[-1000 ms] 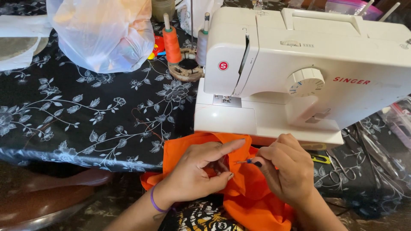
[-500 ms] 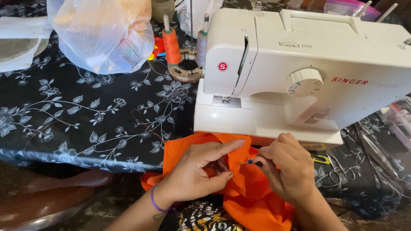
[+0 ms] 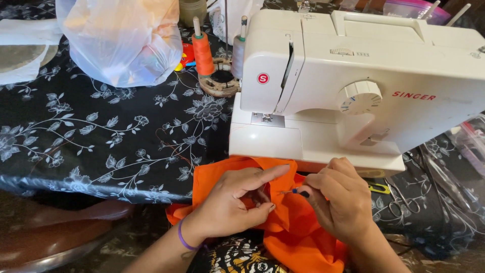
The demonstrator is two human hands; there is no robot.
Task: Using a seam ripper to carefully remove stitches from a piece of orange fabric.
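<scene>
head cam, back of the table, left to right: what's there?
white plastic bag → orange thread spool → grey thread spool → white sewing machine. In front of them, the left hand and right hand work on the orange fabric.

A sewing machine [image 3: 353, 86] stands on the table [image 3: 101, 146], toward its right side. Behind the machine's left end stand 2 thread spools [image 3: 202, 50], with a plastic bag [image 3: 121, 40] farther left. In front of the machine a piece of cloth [image 3: 298, 237] hangs over the table's near edge. The left hand [image 3: 232, 205] and right hand [image 3: 343, 202] rest on the cloth side by side, a pin [image 3: 293, 192] between them. Scissors [image 3: 404, 202] lie right of the right hand.
</scene>
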